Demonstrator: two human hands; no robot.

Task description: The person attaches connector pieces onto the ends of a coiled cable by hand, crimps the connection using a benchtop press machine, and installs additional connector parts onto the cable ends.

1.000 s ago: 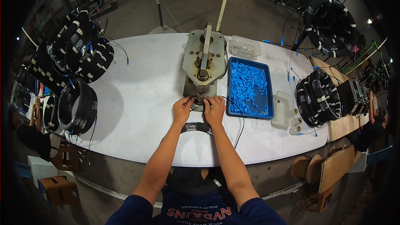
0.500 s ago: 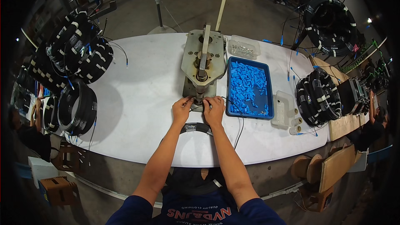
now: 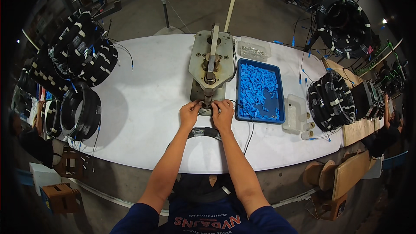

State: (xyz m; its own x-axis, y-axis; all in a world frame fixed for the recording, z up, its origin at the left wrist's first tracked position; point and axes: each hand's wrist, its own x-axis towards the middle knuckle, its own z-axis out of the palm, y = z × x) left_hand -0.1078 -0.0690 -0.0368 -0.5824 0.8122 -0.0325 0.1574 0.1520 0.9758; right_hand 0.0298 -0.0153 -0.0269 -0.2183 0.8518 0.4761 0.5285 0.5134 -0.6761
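A grey metal hand press stands at the middle of the white table. Both my hands meet at its foot, one on each side of the lower die. My left hand pinches with its fingertips beside the die, where a short dark strand of cable shows. On the other side my right hand has its fingers closed on a thin black cable, which loops out to the right and down the table. Between my forearms lies a black cable coil, partly covered. My fingers hide the piece under the ram.
Right of the press sits a blue tray of small blue plastic parts. Clear plastic boxes stand beside and behind it. Wrapped black cable coils are at the right, with more coils stacked left. People work at both sides.
My hands hold nearly the same place at the press. At the far left, a person's arm has shifted slightly.
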